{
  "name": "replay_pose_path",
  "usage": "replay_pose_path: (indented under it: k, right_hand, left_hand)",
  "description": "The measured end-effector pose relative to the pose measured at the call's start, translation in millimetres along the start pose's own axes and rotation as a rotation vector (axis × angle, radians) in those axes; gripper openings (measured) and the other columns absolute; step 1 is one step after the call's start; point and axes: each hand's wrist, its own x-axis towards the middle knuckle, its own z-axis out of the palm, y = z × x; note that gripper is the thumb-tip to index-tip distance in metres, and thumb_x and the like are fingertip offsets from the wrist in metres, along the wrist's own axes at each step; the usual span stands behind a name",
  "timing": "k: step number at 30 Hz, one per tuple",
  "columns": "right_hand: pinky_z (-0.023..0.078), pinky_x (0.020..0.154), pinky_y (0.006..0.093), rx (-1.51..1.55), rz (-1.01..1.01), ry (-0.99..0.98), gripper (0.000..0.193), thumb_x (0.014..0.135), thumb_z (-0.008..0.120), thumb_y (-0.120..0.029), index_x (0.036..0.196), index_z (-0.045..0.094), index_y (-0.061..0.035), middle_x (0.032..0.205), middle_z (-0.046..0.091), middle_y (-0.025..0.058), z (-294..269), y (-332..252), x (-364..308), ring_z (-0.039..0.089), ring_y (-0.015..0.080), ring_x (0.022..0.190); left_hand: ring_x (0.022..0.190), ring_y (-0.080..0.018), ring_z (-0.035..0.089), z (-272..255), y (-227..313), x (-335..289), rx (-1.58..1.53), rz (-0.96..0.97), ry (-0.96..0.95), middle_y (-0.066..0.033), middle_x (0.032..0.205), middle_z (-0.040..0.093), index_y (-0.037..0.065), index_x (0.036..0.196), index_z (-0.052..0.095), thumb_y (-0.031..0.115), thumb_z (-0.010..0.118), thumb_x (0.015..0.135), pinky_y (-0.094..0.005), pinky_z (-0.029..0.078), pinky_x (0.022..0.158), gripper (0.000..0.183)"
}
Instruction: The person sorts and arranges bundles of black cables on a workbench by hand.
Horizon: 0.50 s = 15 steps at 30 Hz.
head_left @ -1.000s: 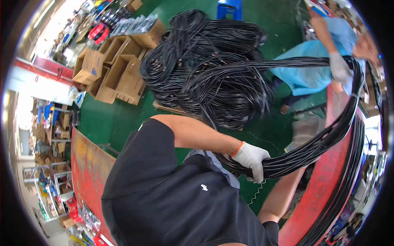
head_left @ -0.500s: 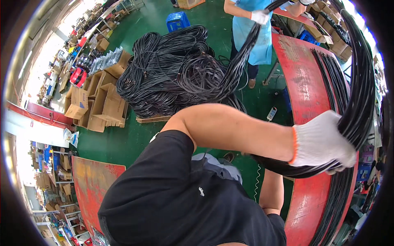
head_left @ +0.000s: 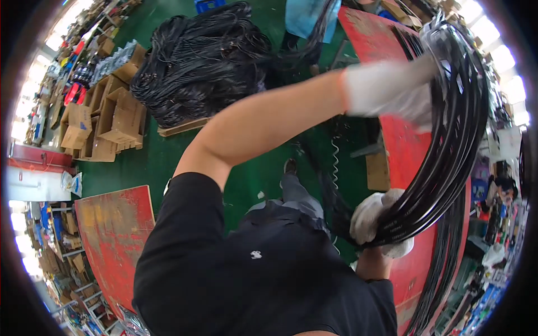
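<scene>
Glossy black cable bundle: over scuffed red desk.
White-gloved right hand: grip wrapped round its lower part.
White-gloved left hand: blurred; grip I can't tell.
Risk: slackened right grip could spill it.

Pretty sure my feed's coming from a workshop or small factory floor. I've got a wide green floor, a massive heap of black cable on a low wooden base, open cardboard boxes right beside it, and a long, scuffed red bench with a fat cable bundle held above it. I can also see packed metal shelves lower left and somebody's light blue work apron up top.
</scene>
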Motion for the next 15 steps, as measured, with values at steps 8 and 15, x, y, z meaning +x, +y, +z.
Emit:
replay_pose_path:
  k: [8, 15]
  right_hand:
    - [0.049, 0.049, 0.0287, 0.323, -0.386, 0.625, 0.091, 0.096, 0.072, -0.015, 0.163, 0.013, 0.0082, 0.087, 0.052, 0.0046, 95.4, -121.0, -86.6, 0.054, 0.0134, 0.060]
    - [0.050, 0.059, 0.0316, 0.475, -0.360, 0.626, 0.085, 0.098, 0.068, -0.016, 0.161, 0.017, 0.0095, 0.092, 0.053, 0.0044, 154.7, -188.4, -220.4, 0.057, 0.0139, 0.068]
  left_hand:
    - [0.132, -0.0237, 0.058, 146.5, -246.1, -239.7, -0.363, -0.744, -0.642, -0.0169, 0.140, 0.063, 0.000, 0.152, 0.046, 0.009, 0.091, 0.071, -0.0394, 0.044, 0.114, 0.093]
    - [0.088, -0.0138, 0.065, 291.0, -331.6, -269.7, -0.193, -0.944, -0.478, -0.0039, 0.097, 0.068, 0.004, 0.126, 0.057, 0.005, 0.089, 0.074, -0.0314, 0.054, 0.079, 0.061]
